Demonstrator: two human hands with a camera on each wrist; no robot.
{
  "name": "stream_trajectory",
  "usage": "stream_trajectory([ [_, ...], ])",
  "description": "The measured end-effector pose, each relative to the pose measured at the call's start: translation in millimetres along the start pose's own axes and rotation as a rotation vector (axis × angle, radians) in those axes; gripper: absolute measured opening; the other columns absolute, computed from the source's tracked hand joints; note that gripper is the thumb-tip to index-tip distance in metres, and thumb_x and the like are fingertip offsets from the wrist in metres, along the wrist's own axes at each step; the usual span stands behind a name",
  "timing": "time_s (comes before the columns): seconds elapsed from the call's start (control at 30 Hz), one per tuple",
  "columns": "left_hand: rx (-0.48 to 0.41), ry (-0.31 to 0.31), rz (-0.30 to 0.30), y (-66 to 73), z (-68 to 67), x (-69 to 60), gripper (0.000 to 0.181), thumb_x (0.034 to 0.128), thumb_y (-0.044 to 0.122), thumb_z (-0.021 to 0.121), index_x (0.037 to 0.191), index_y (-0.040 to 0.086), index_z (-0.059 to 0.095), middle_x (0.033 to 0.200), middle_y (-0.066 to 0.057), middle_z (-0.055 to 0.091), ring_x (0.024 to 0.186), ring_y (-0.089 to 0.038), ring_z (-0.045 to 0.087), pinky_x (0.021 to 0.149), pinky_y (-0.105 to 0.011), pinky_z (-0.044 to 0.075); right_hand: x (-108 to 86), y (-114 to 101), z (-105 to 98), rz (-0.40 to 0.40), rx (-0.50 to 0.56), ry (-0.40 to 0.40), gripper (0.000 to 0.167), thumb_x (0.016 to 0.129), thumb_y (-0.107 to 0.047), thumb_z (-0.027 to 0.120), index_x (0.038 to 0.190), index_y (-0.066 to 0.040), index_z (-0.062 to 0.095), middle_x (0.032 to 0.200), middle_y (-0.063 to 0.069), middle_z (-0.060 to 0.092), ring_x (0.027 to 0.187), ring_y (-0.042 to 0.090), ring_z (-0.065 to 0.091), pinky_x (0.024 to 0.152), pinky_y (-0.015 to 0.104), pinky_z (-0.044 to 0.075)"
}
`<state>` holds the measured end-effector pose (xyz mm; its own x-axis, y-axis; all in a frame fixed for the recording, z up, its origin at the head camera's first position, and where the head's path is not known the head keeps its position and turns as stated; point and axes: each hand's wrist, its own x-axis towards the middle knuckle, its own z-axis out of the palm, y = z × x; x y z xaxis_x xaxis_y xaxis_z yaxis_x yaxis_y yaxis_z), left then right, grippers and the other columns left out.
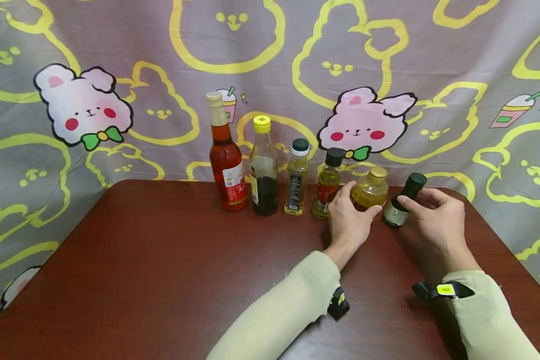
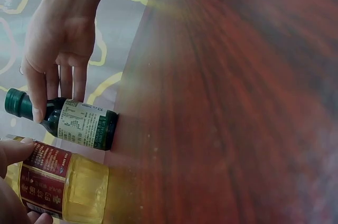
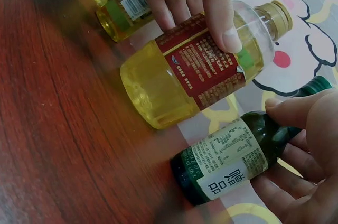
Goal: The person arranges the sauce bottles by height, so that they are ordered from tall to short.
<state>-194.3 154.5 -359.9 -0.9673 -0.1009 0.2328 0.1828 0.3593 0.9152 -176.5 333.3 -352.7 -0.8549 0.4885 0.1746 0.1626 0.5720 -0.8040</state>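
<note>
My left hand [image 1: 349, 216] grips a clear bottle of yellow oil [image 3: 182, 68] with a gold cap and a dark red label, thumb on the near side. To its right, my right hand [image 1: 438, 222] holds a small dark green bottle [image 3: 224, 155] by the neck and shoulder, between thumb and fingers. This green bottle tilts slightly, its cap leaning right. In the left wrist view, the green bottle [image 2: 79, 121] and the oil bottle [image 2: 63, 182] stand close, a narrow gap between them. Just left of my left hand is a black-capped oil bottle [image 1: 327, 182], partly behind the fingers.
Farther left along the back of the brown table [image 1: 162, 280] stand a tall red bottle [image 1: 227, 170], a yellow-capped bottle of dark liquid [image 1: 264, 185] and a green-capped square oil bottle [image 1: 296, 180]. Behind them hangs a patterned curtain [image 1: 153, 30].
</note>
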Motion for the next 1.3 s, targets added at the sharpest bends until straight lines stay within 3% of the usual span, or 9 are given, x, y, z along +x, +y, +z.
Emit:
stream_trajectory([
  [0.2,-0.020,-0.014,-0.009,-4.8,-6.6,3.3,0.071,0.0815,0.032,0.094,0.145,0.022,0.063,0.138,0.001,0.071,0.131,-0.021,0.066,0.112,-0.037,0.054,0.7,-3,8,-0.028,-0.012,0.002,0.059,0.093,-0.053,0.078,0.132,-0.010,0.072,0.095,-0.028,0.057,0.089,-0.008,0.054,0.070,0.015,0.046],
  [0.43,-0.029,0.021,-0.022,-11.7,-14.7,8.7,0.071,0.0806,0.028,0.095,0.144,0.020,0.064,0.138,-0.002,0.071,0.132,-0.026,0.064,0.115,-0.042,0.052,2.5,-9,21,-0.068,0.000,-0.025,0.059,0.092,-0.055,0.078,0.130,-0.010,0.073,0.103,-0.017,0.063,0.095,-0.004,0.054,0.076,0.020,0.046],
  [0.8,0.002,0.025,-0.006,-11.0,-13.6,10.2,0.072,0.0815,0.033,0.094,0.145,0.021,0.063,0.138,0.000,0.071,0.131,-0.022,0.066,0.114,-0.038,0.053,4.4,-9,18,-0.102,0.006,-0.042,0.059,0.093,-0.052,0.078,0.131,-0.008,0.072,0.090,-0.035,0.057,0.088,-0.011,0.056,0.073,0.015,0.046],
  [1.03,-0.015,0.051,0.013,-6.2,-17.6,3.5,0.071,0.0837,0.032,0.092,0.146,0.018,0.062,0.142,-0.001,0.070,0.133,-0.022,0.065,0.114,-0.038,0.052,7.2,-8,17,-0.085,-0.013,-0.074,0.063,0.093,-0.054,0.077,0.136,-0.009,0.070,0.097,-0.028,0.059,0.090,-0.009,0.054,0.075,0.017,0.046],
  [1.17,-0.073,0.044,0.027,2.9,-29.0,-9.0,0.063,0.0861,0.032,0.090,0.142,0.018,0.065,0.137,0.000,0.072,0.126,-0.018,0.067,0.110,-0.035,0.055,10.2,-8,7,-0.068,-0.011,-0.106,0.069,0.093,-0.056,0.076,0.144,-0.011,0.065,0.107,-0.022,0.063,0.092,-0.012,0.054,0.076,0.013,0.045],
  [1.3,-0.094,-0.018,0.098,15.5,-59.3,-19.9,0.056,0.0887,0.035,0.087,0.139,0.019,0.067,0.134,0.002,0.073,0.121,-0.015,0.067,0.104,-0.030,0.055,10.2,-14,-17,-0.081,0.132,-0.072,0.066,0.094,-0.041,0.081,0.151,-0.016,0.060,0.108,-0.031,0.066,0.092,-0.021,0.059,0.076,0.002,0.045],
])
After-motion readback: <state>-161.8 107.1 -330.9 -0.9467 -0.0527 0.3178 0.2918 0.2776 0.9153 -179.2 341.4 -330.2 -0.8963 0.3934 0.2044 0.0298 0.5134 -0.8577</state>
